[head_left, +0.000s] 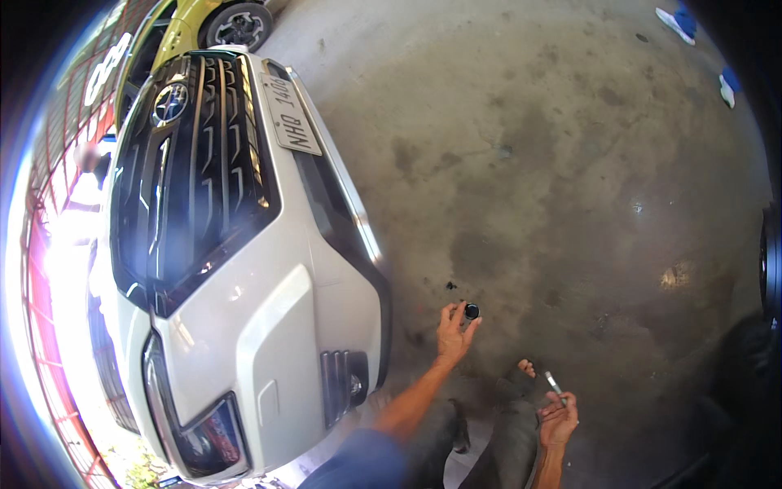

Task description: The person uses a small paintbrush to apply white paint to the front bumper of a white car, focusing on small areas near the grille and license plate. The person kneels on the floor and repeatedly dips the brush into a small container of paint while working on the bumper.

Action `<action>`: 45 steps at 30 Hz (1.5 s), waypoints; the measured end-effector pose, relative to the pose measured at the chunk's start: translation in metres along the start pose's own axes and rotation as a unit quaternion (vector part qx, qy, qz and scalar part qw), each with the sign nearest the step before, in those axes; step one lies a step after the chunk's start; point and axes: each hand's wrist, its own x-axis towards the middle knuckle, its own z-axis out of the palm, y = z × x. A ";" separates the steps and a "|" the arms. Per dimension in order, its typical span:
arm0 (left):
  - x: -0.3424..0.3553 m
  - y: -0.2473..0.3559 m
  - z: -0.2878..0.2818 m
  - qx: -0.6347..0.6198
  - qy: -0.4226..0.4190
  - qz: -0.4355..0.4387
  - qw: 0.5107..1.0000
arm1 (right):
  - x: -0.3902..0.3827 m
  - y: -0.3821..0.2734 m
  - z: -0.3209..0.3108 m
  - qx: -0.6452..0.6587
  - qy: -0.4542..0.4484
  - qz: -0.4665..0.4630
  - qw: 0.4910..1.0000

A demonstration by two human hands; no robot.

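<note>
Slim tool [554, 385] in right hand [559, 420], slanting lengthwise, white end forward-left

As seen from here, the person wears a blue sleeve [358, 463], ending above a bare left forearm [414, 399]. Trousers [507, 436]: dark grey. Left hand [454, 332] and right hand [558, 420]: bare.
</note>
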 end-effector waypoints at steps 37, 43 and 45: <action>0.323 0.301 -0.015 -0.105 0.209 -0.250 0.940 | 0.450 -0.361 0.372 -0.839 -0.238 -0.090 0.481; 0.330 0.309 -0.004 -0.097 0.227 -0.273 0.930 | 0.430 -0.355 0.409 -0.832 -0.216 0.093 0.502; 0.326 0.304 -0.005 -0.113 0.231 -0.286 0.923 | 0.413 -0.357 0.435 -0.811 -0.286 -0.010 0.510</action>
